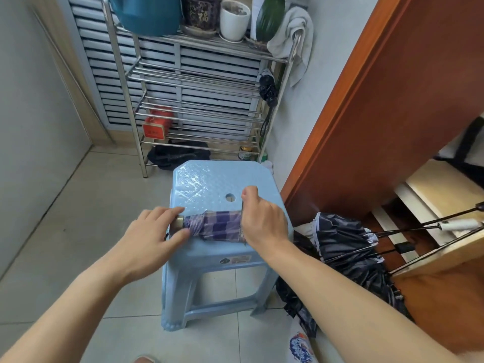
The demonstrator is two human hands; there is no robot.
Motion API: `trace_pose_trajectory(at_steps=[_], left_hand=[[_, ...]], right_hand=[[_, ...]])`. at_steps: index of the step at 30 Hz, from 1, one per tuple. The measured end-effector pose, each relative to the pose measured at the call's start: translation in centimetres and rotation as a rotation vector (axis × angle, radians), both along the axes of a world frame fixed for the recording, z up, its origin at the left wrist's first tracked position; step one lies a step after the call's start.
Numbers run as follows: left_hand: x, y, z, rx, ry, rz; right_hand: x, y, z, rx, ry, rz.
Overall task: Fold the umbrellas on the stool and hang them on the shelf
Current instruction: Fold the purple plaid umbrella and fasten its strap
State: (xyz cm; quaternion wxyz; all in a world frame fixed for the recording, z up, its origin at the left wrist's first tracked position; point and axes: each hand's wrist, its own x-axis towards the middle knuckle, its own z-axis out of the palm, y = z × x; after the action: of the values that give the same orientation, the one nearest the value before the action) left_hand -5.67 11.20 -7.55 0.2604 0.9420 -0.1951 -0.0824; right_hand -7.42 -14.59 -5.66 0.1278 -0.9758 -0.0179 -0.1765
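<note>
1. Head view, hands: the left hand (154, 229) lies over the handle end of the plaid umbrella (213, 225), thumb and fingers curled loosely round its brass-coloured cap. The right hand (262, 218) sits at the other end, thumb and forefinger pinching up what looks like the closing strap (242, 205) (too thin to be sure).

2. The plaid umbrella lies rolled and collapsed across the front edge of the stool (209, 184), handle end pointing left, nothing else on the seat.

3. Progress, as I judge it: the canopy is gathered tight, so the folding of this one looks almost done; wrapping and fastening the strap remains, then carrying it to the shelf (199, 85).

4. One black umbrella (267, 87) already hangs from the shelf's right post, so one hanging appears finished.

5. Another dark umbrella (348, 242) lies half open on the floor right of the stool, ribs sticking out towards the wooden steps; it seems to be left to fold and hang.

6. Pose: both forearms reach forward and inward from the lower corners, wrists fairly level. The left palm faces down on the handle, while the right wrist is cocked upward as the fingers lift the strap.
</note>
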Motion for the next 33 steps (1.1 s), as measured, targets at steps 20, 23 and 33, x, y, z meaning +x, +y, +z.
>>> trace_pose_trajectory(at_steps=[20, 23, 33], left_hand=[[0.2, -2.0, 0.1, 0.059, -0.341, -0.008], [-0.7, -2.3, 0.6, -0.044, -0.171, -0.024], [-1.7, -2.4, 0.9, -0.233, -0.293, -0.130]], right_hand=[[-2.8, -4.3, 0.7, 0.222, -0.188, 0.370], [-2.1, -4.7, 1.9, 0.274, -0.075, 0.374], [-1.3, -5.1, 2.5, 0.246, 0.035, 0.454]])
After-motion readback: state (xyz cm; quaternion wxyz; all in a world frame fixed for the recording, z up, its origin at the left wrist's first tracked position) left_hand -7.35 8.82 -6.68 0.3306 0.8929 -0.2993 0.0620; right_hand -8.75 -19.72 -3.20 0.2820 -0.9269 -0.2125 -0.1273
